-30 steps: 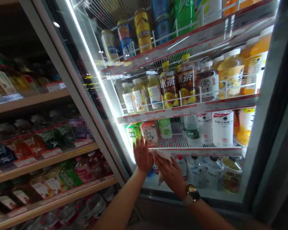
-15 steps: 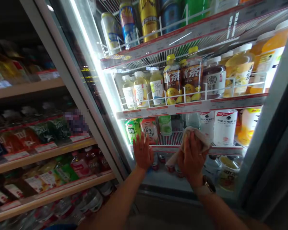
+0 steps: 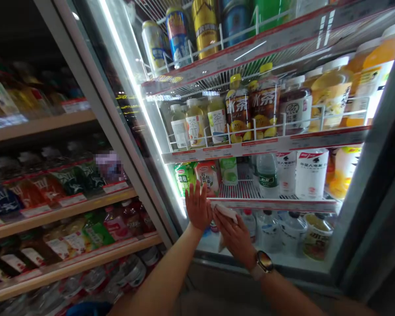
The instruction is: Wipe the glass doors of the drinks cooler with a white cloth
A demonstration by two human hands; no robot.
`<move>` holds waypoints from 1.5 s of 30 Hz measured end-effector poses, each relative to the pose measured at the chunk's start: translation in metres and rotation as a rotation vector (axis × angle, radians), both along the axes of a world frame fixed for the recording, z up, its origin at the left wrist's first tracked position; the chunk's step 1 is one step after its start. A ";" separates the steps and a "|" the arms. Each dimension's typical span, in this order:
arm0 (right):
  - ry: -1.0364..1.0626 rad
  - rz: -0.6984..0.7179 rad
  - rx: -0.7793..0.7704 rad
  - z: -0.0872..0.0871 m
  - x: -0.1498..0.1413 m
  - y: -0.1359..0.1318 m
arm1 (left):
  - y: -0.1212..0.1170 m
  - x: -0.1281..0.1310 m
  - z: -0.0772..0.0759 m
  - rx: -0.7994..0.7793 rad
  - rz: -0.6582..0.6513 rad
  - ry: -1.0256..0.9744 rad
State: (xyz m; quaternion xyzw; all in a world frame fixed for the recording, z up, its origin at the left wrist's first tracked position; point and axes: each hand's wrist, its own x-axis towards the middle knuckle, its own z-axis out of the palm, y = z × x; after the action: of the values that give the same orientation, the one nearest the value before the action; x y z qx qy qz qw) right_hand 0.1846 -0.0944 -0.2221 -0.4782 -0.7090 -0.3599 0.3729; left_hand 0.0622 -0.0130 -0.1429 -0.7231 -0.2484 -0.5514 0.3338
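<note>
My left hand (image 3: 198, 211) is spread flat, apparently against the glass front of a lit drinks fridge, over a red carton (image 3: 208, 173) and a green carton (image 3: 183, 175). Close beside it on the right, my right hand (image 3: 233, 235) presses a pale cloth (image 3: 228, 212) to the same surface. The cloth shows above the fingers and hangs a little below the palm. A watch (image 3: 263, 261) is on my right wrist. Behind the glass, a clear bottle with a green label (image 3: 268, 175) stands on the rack to the right.
Iced tea bottles (image 3: 238, 112) line the middle rack, with cans (image 3: 177, 37) above. Large bottles and a tub (image 3: 317, 237) stand at the bottom. The fridge's dark frame (image 3: 365, 175) rises on the right. Open wooden shelves (image 3: 108, 199) full of bottles are at the left.
My right hand has slid the cloth leftward and slightly down, from in front of the clear bottle to beside my left hand. My left hand has stayed nearly in place.
</note>
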 end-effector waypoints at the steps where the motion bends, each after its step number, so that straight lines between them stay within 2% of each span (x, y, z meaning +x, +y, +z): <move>1: 0.003 -0.010 0.009 0.007 0.005 -0.002 | 0.000 0.000 0.000 0.000 0.002 0.002; 3: 0.070 -0.076 0.057 0.026 0.018 -0.007 | 0.000 -0.001 -0.001 -0.002 0.000 0.005; 8: 0.409 -0.295 0.274 0.076 0.070 -0.024 | 0.001 0.000 -0.003 -0.021 -0.007 -0.003; 11: 0.537 -0.335 0.387 0.092 0.094 -0.029 | 0.001 0.001 -0.004 -0.018 -0.002 -0.011; 14: 0.546 -0.362 0.373 0.090 0.091 -0.025 | 0.001 0.001 -0.003 -0.011 -0.004 -0.016; 17: 0.480 -0.353 0.317 0.077 0.064 -0.014 | 0.000 0.002 -0.002 -0.013 -0.003 -0.014; 24: 0.213 -0.166 0.172 0.032 0.002 0.004 | 0.000 0.001 -0.003 -0.007 0.011 -0.011; 27: 0.137 -0.061 0.092 0.012 -0.011 0.007 | 0.001 0.001 -0.002 -0.005 -0.004 -0.011; 30: 0.102 -0.029 0.039 0.003 -0.013 0.006 | 0.001 0.000 -0.001 -0.005 -0.025 -0.016; 32: 0.068 -0.003 0.016 0.007 -0.008 0.004 | 0.000 -0.001 0.000 -0.004 -0.026 -0.016; 35: 0.101 -0.044 0.043 0.026 0.009 -0.003 | 0.000 -0.001 0.000 -0.011 -0.013 -0.007; 39: 0.334 -0.219 0.174 0.062 0.047 -0.018 | 0.000 0.000 -0.001 -0.012 0.000 -0.004; 41: 0.458 -0.257 0.260 0.077 0.066 -0.025 | 0.001 0.000 -0.001 -0.002 0.004 -0.002; 43: 0.530 -0.270 0.324 0.085 0.078 -0.028 | 0.001 0.000 -0.001 0.009 0.002 0.000; 45: 0.527 -0.291 0.344 0.085 0.080 -0.026 | 0.002 0.001 -0.001 0.013 0.004 0.002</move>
State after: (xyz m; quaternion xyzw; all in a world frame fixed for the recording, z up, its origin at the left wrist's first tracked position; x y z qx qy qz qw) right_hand 0.2648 -0.1203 -0.1374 -0.5811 -0.4416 -0.3876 0.5631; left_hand 0.0631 -0.0111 -0.1441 -0.7208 -0.2458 -0.5517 0.3400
